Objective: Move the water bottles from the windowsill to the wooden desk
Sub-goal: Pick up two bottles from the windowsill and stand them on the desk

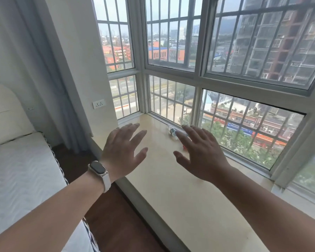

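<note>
Water bottle [172,132]: one clear plastic bottle with a printed label, lying on its side at the far end of the windowsill [171,188], just beside the window frame. It is partly hidden behind the fingers of the right hand. A small red piece [184,147] shows below those fingers and is perhaps a cap. Whether it belongs to this bottle or to a second one cannot be told. Bottles certain: one.

Hands:
- Left hand [124,151]: fingers spread, palm down, above the sill's left part, holding nothing. A slim fitness band [98,170] on a pale strap sits on the wrist.
- Right hand [202,155]: fingers spread likewise, over the bottle, gripping nothing. Whether a fingertip touches the bottle cannot be told.

Progress: judged to be at the outset. The visible bottle lies on the sill and the wooden desk is out of view, so pick-up, carry and set-down all remain.

Surface: the sill is a deep, pale, glossy slab running along a corner bay. It looks smooth, so a bottle on its side may roll when nudged.

Room:
- barred window [173,42] looking out over a city
- grey-blue curtain [44,70]
- wall socket [99,104]
- bed [16,170] with white sheet and cream padded headboard [4,113], at left
- dark wood floor [76,160] between bed and sill
</note>
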### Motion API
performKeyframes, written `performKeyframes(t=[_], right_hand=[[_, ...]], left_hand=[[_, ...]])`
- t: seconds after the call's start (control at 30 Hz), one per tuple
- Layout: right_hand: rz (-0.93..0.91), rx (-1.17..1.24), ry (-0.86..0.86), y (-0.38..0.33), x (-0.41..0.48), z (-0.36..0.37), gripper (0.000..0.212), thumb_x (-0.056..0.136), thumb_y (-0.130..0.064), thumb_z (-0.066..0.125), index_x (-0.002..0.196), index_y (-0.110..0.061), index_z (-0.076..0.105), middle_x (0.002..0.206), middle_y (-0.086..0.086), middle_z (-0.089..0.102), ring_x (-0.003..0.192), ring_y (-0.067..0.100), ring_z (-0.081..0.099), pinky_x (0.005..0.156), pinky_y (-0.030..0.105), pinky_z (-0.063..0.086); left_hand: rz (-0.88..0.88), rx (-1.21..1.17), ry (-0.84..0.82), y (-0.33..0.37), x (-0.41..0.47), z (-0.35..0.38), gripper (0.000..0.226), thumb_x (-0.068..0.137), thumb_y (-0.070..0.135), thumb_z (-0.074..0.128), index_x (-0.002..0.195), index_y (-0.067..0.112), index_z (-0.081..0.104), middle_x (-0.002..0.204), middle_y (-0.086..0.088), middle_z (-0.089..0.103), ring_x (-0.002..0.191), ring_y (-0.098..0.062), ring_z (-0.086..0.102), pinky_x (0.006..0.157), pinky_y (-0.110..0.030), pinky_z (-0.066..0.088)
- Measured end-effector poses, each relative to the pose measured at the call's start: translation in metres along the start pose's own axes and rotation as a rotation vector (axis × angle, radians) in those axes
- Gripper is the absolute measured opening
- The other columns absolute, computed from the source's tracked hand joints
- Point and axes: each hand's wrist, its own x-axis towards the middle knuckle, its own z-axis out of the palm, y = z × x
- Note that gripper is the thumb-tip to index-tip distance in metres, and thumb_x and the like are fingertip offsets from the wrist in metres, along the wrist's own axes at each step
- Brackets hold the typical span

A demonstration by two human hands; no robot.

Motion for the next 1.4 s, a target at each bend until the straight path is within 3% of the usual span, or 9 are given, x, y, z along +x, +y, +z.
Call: performKeyframes(t=[0.23, 0.83, 1.4], right_hand=[[-0.008, -0.013, -0.024, -0.001, 0.068, 0.054, 0.061, 0.090, -0.054, 0.045, 0.138, -0.016, 0.051, 0.143, 0.011, 0.050, 0.130, 0.034, 0.045, 0.105, 0.048, 0.036], [0.046, -0.065, -0.106, -0.038, 0.315, 0.205, 0.062, 0.091, -0.057, 0.041, 0.138, -0.018, 0.052, 0.143, 0.009, 0.051, 0.132, 0.033, 0.044, 0.107, 0.049, 0.035], [0.020, 0.037, -0.192, -0.043, 0.429, 0.302, 0.064, 0.091, -0.059, 0.039, 0.140, -0.020, 0.050, 0.146, 0.009, 0.049, 0.133, 0.033, 0.045, 0.108, 0.049, 0.037]], left_hand=[[-0.010, -0.016, -0.029, -0.063, 0.029, 0.051, 0.052, 0.091, 0.047, 0.047, 0.131, 0.016, 0.058, 0.139, -0.013, 0.055, 0.129, -0.033, 0.049, 0.105, -0.053, 0.034], [0.013, -0.057, -0.023, -0.317, 0.135, 0.180, 0.052, 0.088, 0.046, 0.049, 0.128, 0.016, 0.064, 0.135, -0.012, 0.059, 0.126, -0.029, 0.048, 0.105, -0.048, 0.028], [-0.006, -0.038, -0.149, -0.409, 0.184, 0.242, 0.055, 0.089, 0.046, 0.047, 0.135, 0.017, 0.058, 0.141, -0.013, 0.054, 0.128, -0.033, 0.051, 0.110, -0.046, 0.022]])
